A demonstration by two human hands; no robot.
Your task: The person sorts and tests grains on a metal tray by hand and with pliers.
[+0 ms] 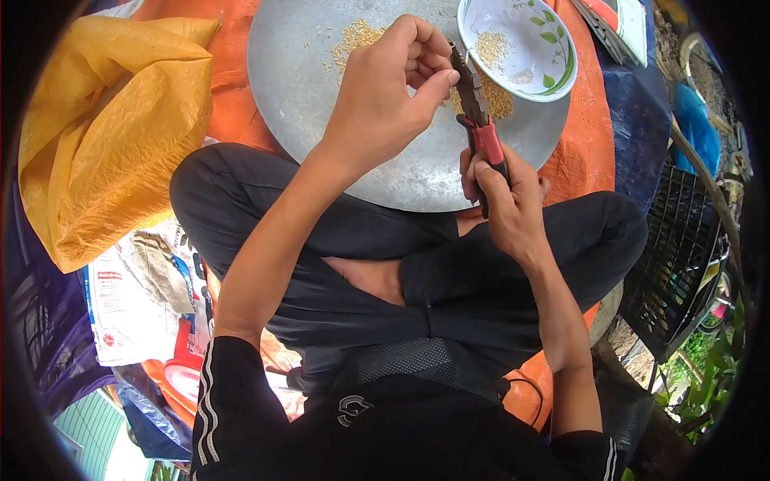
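My right hand (511, 195) grips pliers (473, 96) by their red and black handles, the dark jaws pointing up and away from me. My left hand (401, 84) is closed in a pinch, its thumb tip close beside the jaws; whatever the fingers hold is hidden or too small to name. Below both hands lies a round grey metal tray (289, 96) with unhusked grains (357, 40) scattered and heaped on it. A white bowl with green leaf patterns (553, 60) rests at the tray's far right, with some paler grains (492, 48) inside.
My crossed legs (265, 184) border the tray's near edge. An orange tarp (589, 144) spreads underneath. A yellow sack (120, 120) lies at the left, above a white printed sack (128, 305). At the right stands a black plastic crate (674, 248).
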